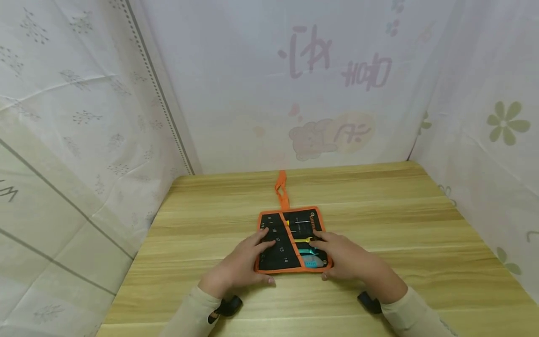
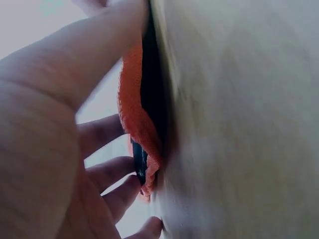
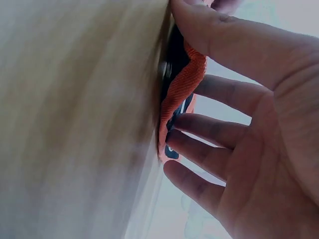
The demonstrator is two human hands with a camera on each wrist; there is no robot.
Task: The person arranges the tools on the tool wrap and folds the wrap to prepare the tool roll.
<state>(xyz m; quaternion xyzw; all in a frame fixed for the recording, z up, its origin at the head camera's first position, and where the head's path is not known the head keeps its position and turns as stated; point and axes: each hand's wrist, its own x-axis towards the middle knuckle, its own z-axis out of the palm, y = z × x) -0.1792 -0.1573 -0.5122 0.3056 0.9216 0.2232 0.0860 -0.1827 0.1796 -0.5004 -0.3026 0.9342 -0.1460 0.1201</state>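
Note:
A black tool pouch [image 1: 269,262] with orange edging lies unfolded on the table, printed with size numbers on its left half. Its right half holds a small yellow-handled screwdriver [image 1: 288,223], a yellow wrench [image 1: 302,240], a teal wrench [image 1: 306,251] and a light-blue and grey tool [image 1: 311,262] of unclear kind. My left hand [image 1: 242,264] rests spread fingers on the left side; my right hand [image 1: 347,257] touches the right side similarly. Both wrist views show loosely bent fingers along the raised orange edging [image 2: 130,99], and thumbs near the front edge.
From the pouch's far edge an orange strap [image 1: 281,185] runs toward the back of the wooden table [image 1: 210,201]. Printed fabric curtains [image 1: 236,93] enclose the table at the back and both sides. A black wrist device [image 1: 229,306] sits at each wrist.

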